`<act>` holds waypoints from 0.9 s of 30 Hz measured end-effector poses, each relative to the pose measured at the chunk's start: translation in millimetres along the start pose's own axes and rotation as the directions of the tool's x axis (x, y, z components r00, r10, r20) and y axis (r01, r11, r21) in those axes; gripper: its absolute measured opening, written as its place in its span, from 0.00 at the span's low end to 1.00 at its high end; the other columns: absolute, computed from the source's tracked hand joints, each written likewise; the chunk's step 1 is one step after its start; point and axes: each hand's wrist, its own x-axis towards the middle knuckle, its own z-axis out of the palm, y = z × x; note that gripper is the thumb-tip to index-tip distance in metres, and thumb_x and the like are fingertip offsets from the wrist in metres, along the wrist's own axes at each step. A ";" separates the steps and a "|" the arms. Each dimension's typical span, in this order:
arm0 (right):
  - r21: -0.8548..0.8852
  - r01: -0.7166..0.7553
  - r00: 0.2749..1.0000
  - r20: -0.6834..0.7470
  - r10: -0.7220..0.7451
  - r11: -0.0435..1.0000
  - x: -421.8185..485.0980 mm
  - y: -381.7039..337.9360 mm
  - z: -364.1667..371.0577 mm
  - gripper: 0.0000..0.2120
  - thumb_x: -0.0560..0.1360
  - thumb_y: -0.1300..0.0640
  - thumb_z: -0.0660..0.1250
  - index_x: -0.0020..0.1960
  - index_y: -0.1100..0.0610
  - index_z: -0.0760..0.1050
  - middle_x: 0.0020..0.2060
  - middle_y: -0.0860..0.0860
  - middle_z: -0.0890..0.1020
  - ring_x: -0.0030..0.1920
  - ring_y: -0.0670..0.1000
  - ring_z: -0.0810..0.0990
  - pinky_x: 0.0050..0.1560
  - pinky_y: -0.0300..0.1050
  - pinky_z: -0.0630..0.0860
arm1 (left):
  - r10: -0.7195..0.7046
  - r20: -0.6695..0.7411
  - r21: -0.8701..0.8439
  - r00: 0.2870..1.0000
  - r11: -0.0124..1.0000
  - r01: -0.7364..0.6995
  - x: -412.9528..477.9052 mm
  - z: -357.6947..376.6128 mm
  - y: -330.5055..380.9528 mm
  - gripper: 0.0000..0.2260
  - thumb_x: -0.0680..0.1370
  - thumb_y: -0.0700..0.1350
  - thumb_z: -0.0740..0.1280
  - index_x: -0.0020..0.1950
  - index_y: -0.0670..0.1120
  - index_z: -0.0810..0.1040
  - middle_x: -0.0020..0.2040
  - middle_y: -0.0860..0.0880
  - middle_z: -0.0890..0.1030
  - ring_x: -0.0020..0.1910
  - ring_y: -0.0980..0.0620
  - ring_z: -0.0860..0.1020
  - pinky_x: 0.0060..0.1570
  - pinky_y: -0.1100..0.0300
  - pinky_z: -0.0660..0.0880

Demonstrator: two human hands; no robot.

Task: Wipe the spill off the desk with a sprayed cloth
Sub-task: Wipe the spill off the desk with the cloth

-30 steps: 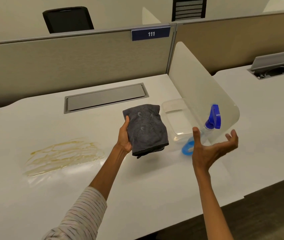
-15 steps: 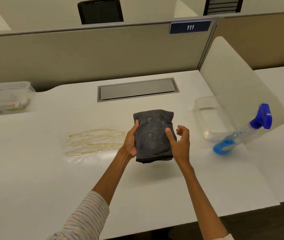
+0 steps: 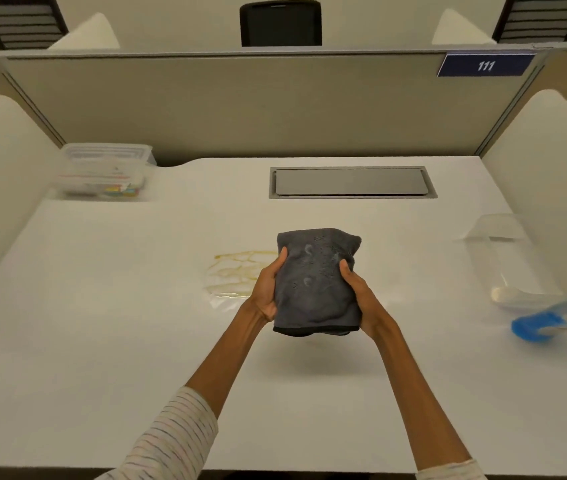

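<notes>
A folded dark grey cloth [image 3: 316, 282], with pale damp marks on its top face, is held above the white desk [image 3: 102, 323] at the centre. My left hand [image 3: 268, 289] grips its left edge and my right hand [image 3: 358, 292] grips its right edge. A yellowish streaky spill [image 3: 237, 271] lies on the desk just left of the cloth, partly hidden by my left hand. The spray bottle [image 3: 559, 317], clear with a blue base, lies at the far right edge, its head out of frame.
A clear plastic tray [image 3: 496, 251] sits at the right by a white side divider [image 3: 552, 161]. A lidded clear box [image 3: 105, 171] with colourful contents stands at the back left. A grey cable hatch [image 3: 351, 181] is set into the desk's back. A fabric partition closes the rear.
My right hand has come in from the right and closed on the cloth's right edge. The view has swung left, so the bottle now sits at the right edge.
</notes>
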 end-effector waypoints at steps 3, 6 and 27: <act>0.135 -0.076 0.996 0.048 0.070 0.988 1.5 4.7 20.2 0.27 0.74 0.38 0.65 0.65 0.55 0.73 0.58 0.54 0.83 0.57 0.56 0.82 0.52 0.50 0.81 | -0.013 0.005 -0.014 1.000 1.000 0.013 -9.8 -14.1 10.4 0.29 0.79 0.60 0.62 0.71 0.40 0.72 0.64 0.39 0.77 0.65 0.39 0.75 0.66 0.44 0.72; 0.193 -0.122 0.992 0.054 0.113 0.974 2.8 10.2 36.2 0.26 0.74 0.40 0.66 0.64 0.57 0.74 0.57 0.57 0.83 0.57 0.58 0.82 0.53 0.52 0.81 | -0.017 0.016 -0.034 1.000 0.999 0.018 -15.9 -24.2 15.5 0.28 0.79 0.60 0.62 0.70 0.40 0.73 0.63 0.39 0.78 0.64 0.40 0.76 0.66 0.45 0.73; -0.448 0.254 0.827 -0.360 -0.433 0.857 -7.9 -31.9 24.8 0.10 0.80 0.48 0.61 0.52 0.55 0.75 0.45 0.56 0.81 0.44 0.51 0.79 0.47 0.50 0.78 | 0.789 -0.163 0.951 0.593 -0.035 0.308 -75.9 -171.7 31.4 0.20 0.83 0.44 0.57 0.74 0.40 0.66 0.75 0.41 0.67 0.77 0.45 0.61 0.75 0.46 0.59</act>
